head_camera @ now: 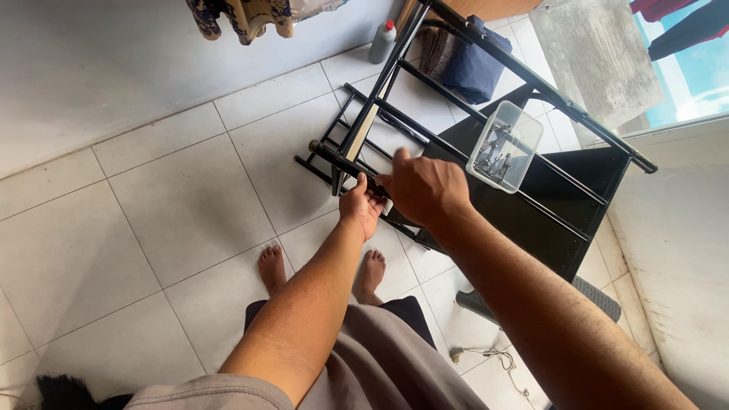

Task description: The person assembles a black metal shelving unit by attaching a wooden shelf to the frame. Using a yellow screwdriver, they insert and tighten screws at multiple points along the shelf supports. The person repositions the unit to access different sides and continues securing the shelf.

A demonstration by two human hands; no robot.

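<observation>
A: On the white tiled floor (152,228), right in front of the person's bare feet (271,266), stands a black metal rack frame (456,129), tipped so its rails run diagonally from lower left to upper right in the head view.

B: Which hand is on it?

A: The left hand (363,206) has its fingers curled around the lowest bar (334,158), close to that bar's capped end; the grip is closed on the tube. The right hand (425,190) hovers just beside it, a little farther up the frame, back of the hand toward the camera. Its fingers fold downward, but whether they clasp a rail cannot be told from here.

B: So the frame lies ahead of both hands?

A: Yes, it extends away and to the right from them, long axis slanting off toward the window. The left hand is nearer the frame's lower corner.

B: How does the frame look?

A: Thin black tubes, several parallel rungs, a dark flat panel (562,220) behind. A clear plastic box (505,146) with small metal fittings rests on the rungs. A grey bottle with a red cap (383,42) stands by the wall, well apart, and a white cord (493,357) lies on the floor near the person's right side.
</observation>
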